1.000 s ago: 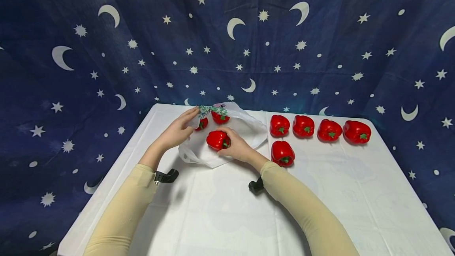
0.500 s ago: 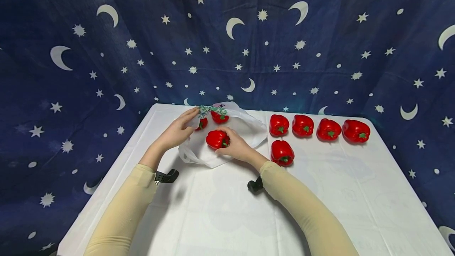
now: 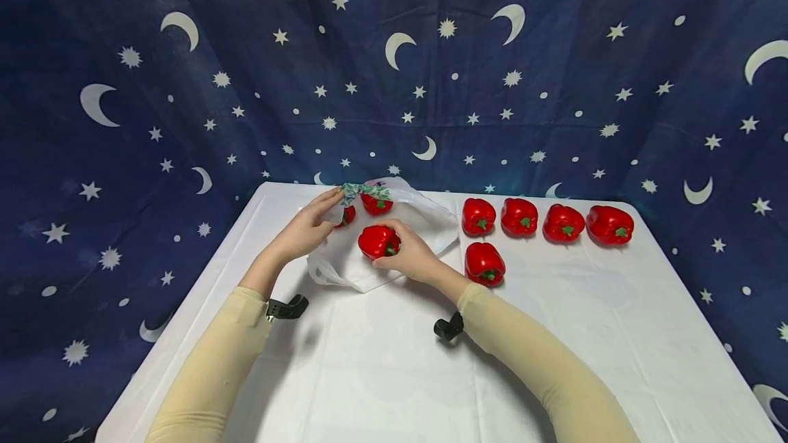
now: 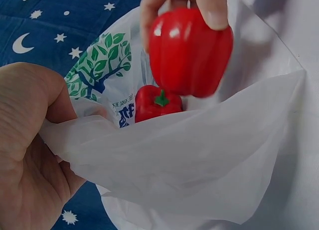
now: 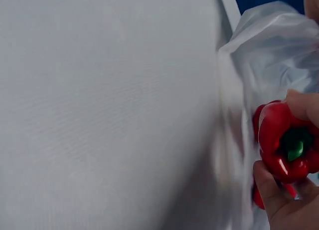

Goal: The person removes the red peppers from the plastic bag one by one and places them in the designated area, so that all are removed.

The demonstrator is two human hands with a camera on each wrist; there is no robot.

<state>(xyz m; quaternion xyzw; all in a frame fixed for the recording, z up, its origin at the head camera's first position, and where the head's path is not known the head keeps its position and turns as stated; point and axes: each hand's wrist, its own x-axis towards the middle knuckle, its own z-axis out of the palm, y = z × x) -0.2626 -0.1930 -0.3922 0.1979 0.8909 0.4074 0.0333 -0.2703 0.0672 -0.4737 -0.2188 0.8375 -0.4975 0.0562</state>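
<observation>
A white plastic bag [image 3: 431, 224] with a green leaf print lies at the back left of the table, its mouth held apart. My left hand [image 3: 303, 232] pinches the bag's edge between thumb and fingers, as the left wrist view shows. My right hand [image 3: 411, 253] grips a red bell pepper [image 3: 377, 243] at the bag's mouth, its green stem facing my palm side. Two more red peppers show in the bag: one pepper [image 3: 376, 204] farther back and another pepper [image 3: 346, 216] beside the left fingers. In the left wrist view the held pepper [image 4: 192, 58] hangs above a pepper [image 4: 149, 108] inside.
Right of the bag, a row of several red peppers [image 3: 519, 217] stands along the table's back edge. One more pepper [image 3: 484, 264] sits in front of the row's left end. A white cloth covers the table [image 3: 394, 374]; a dark blue curtain [image 3: 357, 39] hangs behind.
The head view has shifted slightly, so the peppers on the table appear a little farther left. My hands, the bag and the gripped pepper stay almost in place.
</observation>
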